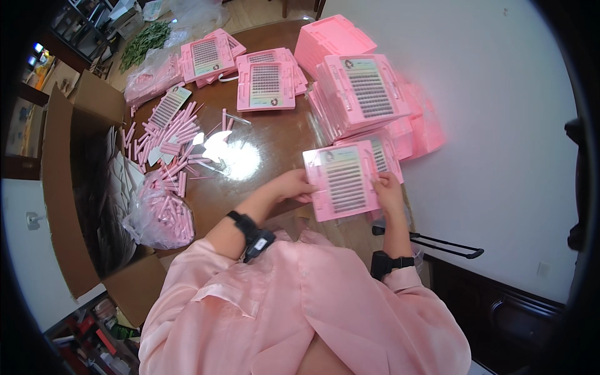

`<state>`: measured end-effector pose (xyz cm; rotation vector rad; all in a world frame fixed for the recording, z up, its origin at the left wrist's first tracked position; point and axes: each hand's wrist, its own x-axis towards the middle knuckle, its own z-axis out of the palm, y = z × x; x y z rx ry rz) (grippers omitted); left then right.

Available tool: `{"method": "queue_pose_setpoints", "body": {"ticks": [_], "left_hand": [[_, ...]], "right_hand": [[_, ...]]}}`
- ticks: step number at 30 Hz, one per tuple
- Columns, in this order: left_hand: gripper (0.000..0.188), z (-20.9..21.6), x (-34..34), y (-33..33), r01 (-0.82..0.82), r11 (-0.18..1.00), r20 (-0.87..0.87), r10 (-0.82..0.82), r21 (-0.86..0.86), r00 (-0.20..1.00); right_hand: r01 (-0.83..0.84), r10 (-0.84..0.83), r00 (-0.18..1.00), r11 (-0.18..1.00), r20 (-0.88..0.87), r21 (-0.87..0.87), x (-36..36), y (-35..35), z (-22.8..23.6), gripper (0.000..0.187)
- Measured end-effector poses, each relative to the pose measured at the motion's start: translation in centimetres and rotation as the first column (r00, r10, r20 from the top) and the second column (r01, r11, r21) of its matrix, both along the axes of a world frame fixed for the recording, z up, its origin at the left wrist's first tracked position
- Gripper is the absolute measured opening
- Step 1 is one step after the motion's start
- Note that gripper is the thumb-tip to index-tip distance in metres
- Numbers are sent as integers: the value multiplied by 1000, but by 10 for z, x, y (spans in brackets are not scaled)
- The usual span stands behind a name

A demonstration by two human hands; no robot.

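A pink tray of false eyelashes (345,181), with rows of dark lash clusters under a pale header, is held up over the table's near right edge. My left hand (295,185) grips its left edge, fingers closed. On its right edge my right hand (388,189) pinches it between thumb and fingers. Just behind it lies another lash tray (379,152), partly hidden. Beyond that stands a leaning stack of pink lash trays (364,87). More lash trays (266,86) lie in overlapping piles at the far middle of the table.
Loose pink tubes (177,141) are heaped on the brown table (275,147) at left, near a clear bag of pink tubes (164,215). An open cardboard box (69,187) stands left of the table. Empty-looking pink trays (331,44) stack beside the white wall (475,112).
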<state>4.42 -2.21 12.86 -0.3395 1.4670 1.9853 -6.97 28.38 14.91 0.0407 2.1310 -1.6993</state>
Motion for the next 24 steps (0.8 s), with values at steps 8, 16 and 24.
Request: {"method": "queue_pose_setpoints", "body": {"ticks": [8, 16, 24], "left_hand": [[42, 0, -78, 75, -110, 568, -279, -219, -816, 935], [21, -75, 83, -86, -703, 518, 120, 837, -487, 534], [21, -70, 149, -130, -835, 338, 93, 939, -434, 332]], "right_hand": [[121, 100, 928, 831, -359, 543, -109, 65, -28, 26], [237, 154, 676, 880, -720, 411, -42, -18, 16, 10], [-208, 260, 891, 963, 373, -173, -1, -263, -57, 39]]}}
